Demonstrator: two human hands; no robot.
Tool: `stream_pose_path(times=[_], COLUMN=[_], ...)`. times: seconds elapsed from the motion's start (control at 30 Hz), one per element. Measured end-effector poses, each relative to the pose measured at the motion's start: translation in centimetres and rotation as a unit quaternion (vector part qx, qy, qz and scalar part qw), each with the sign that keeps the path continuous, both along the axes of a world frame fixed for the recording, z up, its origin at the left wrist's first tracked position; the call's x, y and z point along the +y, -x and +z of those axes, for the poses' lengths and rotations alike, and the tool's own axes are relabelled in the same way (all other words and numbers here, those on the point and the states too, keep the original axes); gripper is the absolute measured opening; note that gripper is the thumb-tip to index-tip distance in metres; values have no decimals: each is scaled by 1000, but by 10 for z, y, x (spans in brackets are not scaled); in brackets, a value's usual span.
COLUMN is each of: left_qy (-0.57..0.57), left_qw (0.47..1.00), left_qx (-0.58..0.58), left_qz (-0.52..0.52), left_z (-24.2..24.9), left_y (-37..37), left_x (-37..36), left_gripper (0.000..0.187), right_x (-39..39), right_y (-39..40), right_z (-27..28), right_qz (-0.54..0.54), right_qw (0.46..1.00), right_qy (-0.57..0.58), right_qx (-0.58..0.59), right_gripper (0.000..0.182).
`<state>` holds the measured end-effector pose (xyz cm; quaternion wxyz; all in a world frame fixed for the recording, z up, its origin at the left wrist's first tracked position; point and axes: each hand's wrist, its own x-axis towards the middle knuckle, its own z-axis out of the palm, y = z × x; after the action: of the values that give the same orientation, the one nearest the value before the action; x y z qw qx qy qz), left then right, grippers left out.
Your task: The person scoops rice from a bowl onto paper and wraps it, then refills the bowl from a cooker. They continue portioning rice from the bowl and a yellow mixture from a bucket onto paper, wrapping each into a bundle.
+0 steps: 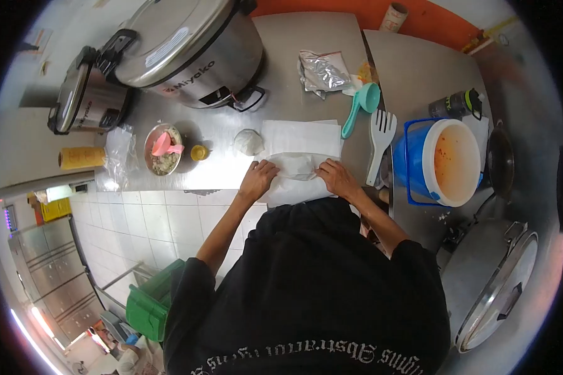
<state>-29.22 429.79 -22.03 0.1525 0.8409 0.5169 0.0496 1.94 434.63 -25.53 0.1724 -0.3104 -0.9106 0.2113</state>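
White paper sheets [316, 133] lie at the front edge of the steel table. On them rests a white paper wrap [296, 166], folded over at its top. My left hand [260, 179] grips the wrap's left end with curled fingers. At its right end my right hand [339, 178] has its fingers closed on the paper. What the wrap holds is hidden. A round whitish bundle [249, 142] sits just left of the sheets. Farther left, a metal bowl [149, 150] holds chopped food and a pink scoop [165, 144], beside a small yellow cup [199, 152].
Two rice cookers [222, 62] stand at the back left. Right of the sheets lie a teal scoop [368, 98], a white slotted spatula [381, 134] and a blue bucket [417, 156]. A foil pouch [324, 72] lies behind. A large pot [481, 262] is at lower right.
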Motion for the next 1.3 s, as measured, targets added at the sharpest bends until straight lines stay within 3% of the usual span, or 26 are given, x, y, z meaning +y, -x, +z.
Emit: stream_pose_path(times=[0.07, 0.17, 0.23, 0.33, 0.37, 0.47, 0.6, 0.63, 0.77, 0.87, 1.0, 1.03, 1.1, 1.2, 1.23, 1.3], left_qy=[29, 88, 141, 111, 106, -173, 54, 56, 94, 120, 79, 85, 41, -59, -101, -120], left_qw=[999, 992, 976, 967, 975, 980, 983, 980, 973, 969, 975, 974, 972, 949, 932, 820], left_qx=[-5, -24, -42, 9, 59, 70, 32, 20, 29, 51, 101, 100, 24, -124, -183, -442], left_qz=[26, 91, 161, 228, 186, 69, 173, 188, 209, 212, 181, 186, 231, 285, 296, 343], left_z=[4, 0, -13, -8, 0, -10, -4, 1, 3, 35, 17, 41, 81, 111, 115, 98], left_y=[-5, -9, -12, -31, -38, -40, -52, -56, -75, -89, -92, -90, -87, -79, -73, -58], left_x=[10, 28, 40, 51, 53, 53, 41, 34, 16, 19, 21, 22, 10, -15, -18, -31], left_gripper=[20, 19, 23, 31, 31, 38, 35, 50, 67, 76, 83, 80, 83, 90, 93, 99], right_x=[2, 10, 17, 26, 29, 35, 18, 9, -16, -24, -11, -2, 6, 15, 13, 23], right_y=[3, 10, 25, 37, 37, 39, 38, 33, 28, 30, 36, 42, 61, 119, 150, 183], right_z=[4, 21, 42, 43, 40, 33, 31, 18, -1, 16, 30, 40, 69, 105, 115, 112], right_qz=[-1, -56, -154, -235, -252, -175, -126, -102, -72, -50, -109, -152, -237, -255, -307, -255], right_qw=[1000, 994, 972, 942, 936, 975, 989, 992, 995, 997, 969, 957, 918, 813, 786, 743], right_qy=[0, 89, 167, 220, 227, 86, 24, 33, 44, 17, 219, 246, 309, 449, 399, 521], right_qx=[-12, -33, -66, -93, -98, -105, -67, -64, -54, -58, -38, 0, 77, 268, 359, 333], right_gripper=[15, 13, 15, 21, 23, 25, 18, 18, 33, 47, 50, 50, 54, 60, 60, 57])
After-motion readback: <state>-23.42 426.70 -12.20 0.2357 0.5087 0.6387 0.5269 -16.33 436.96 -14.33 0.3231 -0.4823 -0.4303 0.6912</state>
